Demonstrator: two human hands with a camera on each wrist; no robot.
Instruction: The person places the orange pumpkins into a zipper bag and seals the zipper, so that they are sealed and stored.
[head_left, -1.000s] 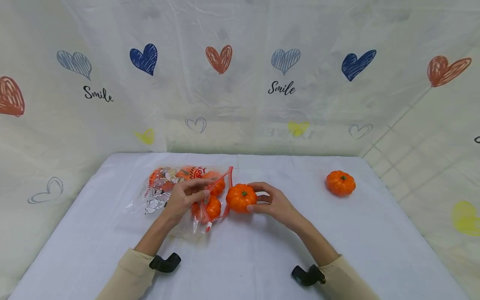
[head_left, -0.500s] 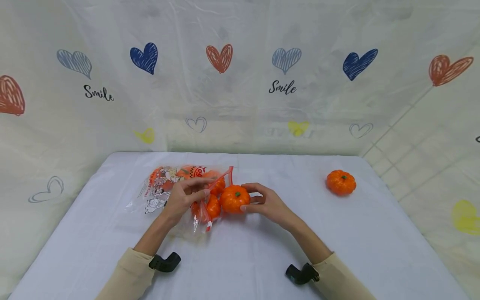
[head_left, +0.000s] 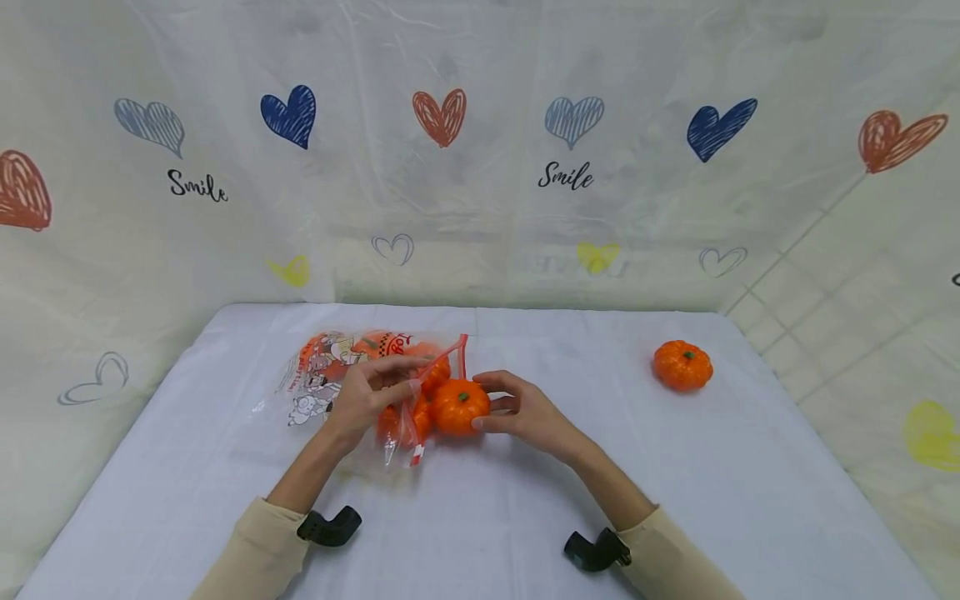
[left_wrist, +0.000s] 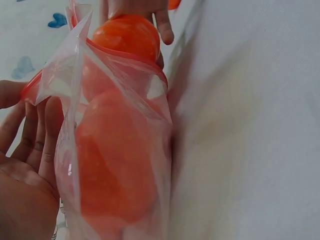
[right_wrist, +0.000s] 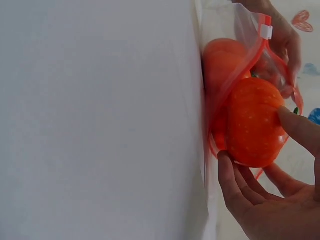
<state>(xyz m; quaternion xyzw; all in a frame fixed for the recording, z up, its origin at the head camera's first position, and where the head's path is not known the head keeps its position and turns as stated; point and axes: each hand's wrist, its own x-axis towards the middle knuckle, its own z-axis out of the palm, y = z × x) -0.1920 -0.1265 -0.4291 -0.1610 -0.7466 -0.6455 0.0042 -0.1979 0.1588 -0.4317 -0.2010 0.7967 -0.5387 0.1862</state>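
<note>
A clear plastic zip bag point(head_left: 318, 383) with cartoon print and a red zip edge lies on the left half of the table. Several small orange pumpkins point(left_wrist: 115, 165) are inside it. My left hand point(head_left: 366, 402) pinches the red upper edge of the bag's mouth between thumb and fingers, keeping the mouth apart. At that mouth, my right hand point(head_left: 528, 412) grips another orange pumpkin point(head_left: 460, 408) with a green stem, thumb on one side and fingers on the other. In the right wrist view this pumpkin point(right_wrist: 255, 122) sits partly within the red rim, close against a bagged one.
One more orange pumpkin point(head_left: 682, 366) rests alone at the back right of the white-covered table point(head_left: 750, 483). A white zip slider point(right_wrist: 267, 32) sits on the bag's red edge. Behind the table hangs a pale sheet point(head_left: 495, 208) printed with hearts.
My right hand has carried the pumpkin leftward and slightly nearer, into the bag's mouth. A bagged pumpkin there has shifted a little left. My left hand stays in place.
</note>
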